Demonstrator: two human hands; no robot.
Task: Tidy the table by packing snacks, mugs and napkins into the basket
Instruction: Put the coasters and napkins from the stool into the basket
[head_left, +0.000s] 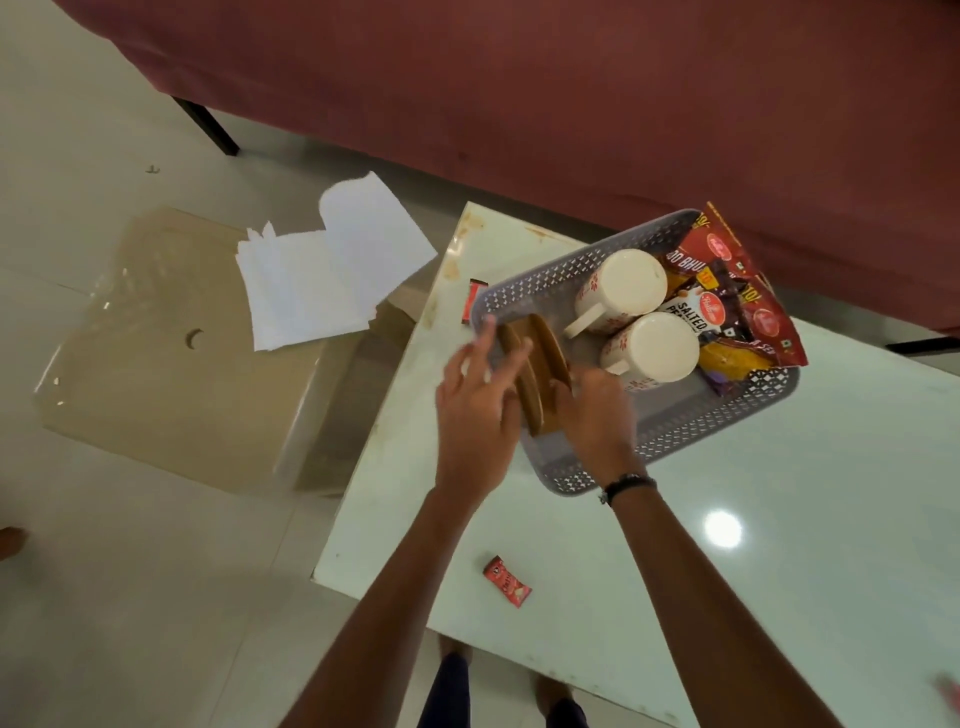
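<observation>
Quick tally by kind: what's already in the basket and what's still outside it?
Mugs in the basket: 2
Brown coasters held over it: 2
Red sachets on the table: 2
Snack packets: overlapping, cannot count
Total counted: 6

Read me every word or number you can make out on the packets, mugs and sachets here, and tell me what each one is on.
"SALTED", with a cut-off word starting "PE" below: white snack packet in the basket.
"BHU", partial: red snack packet.
"10": small badge on the dark packet.
Red logo ovals on the packets: too blurred.
Red sachet on the table: unreadable.
Mugs: red pattern, no legible text.
</observation>
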